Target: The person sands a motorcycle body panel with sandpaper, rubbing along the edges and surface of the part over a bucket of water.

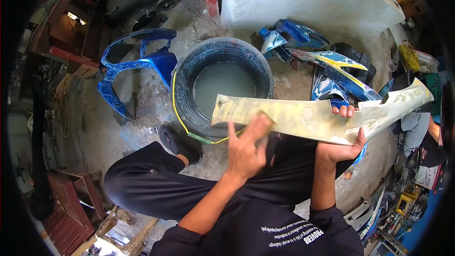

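Note:
A long cream-yellow panel (298, 118) with worn, patchy paint lies slantwise above my lap. My right hand (339, 147) holds it from below near its middle, fingertips over the far edge and thumb at the near edge. Against the panel's left part is my left hand (247, 149), blurred by motion, with its fingers over a small tan piece (268, 118) that is too smeared to identify. Below the panel's left end stands a black bucket (185, 76) of cloudy water, with a yellow handle hanging at its near side.
A blue frame-like part (142, 61) lies left of the bucket. Several blue, white and yellow panels (339, 61) lie behind and to the right. A whitish curved wall (303, 0) stands at the back. Wooden furniture (71, 204) is at lower left; a person's grey-clothed leg (416, 130) shows at right.

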The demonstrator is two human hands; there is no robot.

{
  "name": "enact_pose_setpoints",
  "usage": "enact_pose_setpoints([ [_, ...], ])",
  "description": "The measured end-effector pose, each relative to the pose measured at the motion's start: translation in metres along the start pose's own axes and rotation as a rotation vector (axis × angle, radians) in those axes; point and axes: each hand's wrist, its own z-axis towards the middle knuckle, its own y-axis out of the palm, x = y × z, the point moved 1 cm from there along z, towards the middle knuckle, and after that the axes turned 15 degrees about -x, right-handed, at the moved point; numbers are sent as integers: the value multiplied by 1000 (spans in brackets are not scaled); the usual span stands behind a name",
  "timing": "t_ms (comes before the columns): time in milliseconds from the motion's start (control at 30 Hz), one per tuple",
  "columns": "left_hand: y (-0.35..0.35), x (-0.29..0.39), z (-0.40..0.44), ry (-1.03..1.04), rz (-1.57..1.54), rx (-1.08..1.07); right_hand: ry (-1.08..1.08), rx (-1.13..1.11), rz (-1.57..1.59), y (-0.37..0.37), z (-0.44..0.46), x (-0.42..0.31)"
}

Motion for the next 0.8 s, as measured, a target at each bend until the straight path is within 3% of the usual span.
enact_pose_setpoints([
  [67, 0, -35, 6, -359, 84, 116, -7, 31, -23, 1, -3, -1],
  [133, 9, -46, 1, -342, 194, 108, -10, 3, 0, 2, -1, 0],
  [200, 8, -8, -4, -31, 0, 55, -9, -8, -1, -1, 0, -3],
  [233, 4, 0, -7, 4, -12, 31, -12, -17, 9, -1, 0, -3],
  [267, 2, -5, -6, -1, -4, 37, -8, -19, 20, 0, 0, 0],
  [367, -4, -40, 4, -385, 253, 148, -6, 24, -17, 2, -4, 0],
  [400, 0, -38, 3, -380, 250, 148, -2, 14, -11, 2, -3, 0],
  [500, 7, -9, -8, -15, -9, 84, 9, -4, -7, 4, -2, -3],
  [600, -2, -34, -7, -182, 86, 134, 4, -5, 6, 4, -1, 3],
  [633, -2, -55, -5, -346, 177, 115, 6, 4, -3, 4, -3, 2],
  [800, 3, -21, -7, -157, 204, 117, 5, -20, 0, 6, -2, 1],
])
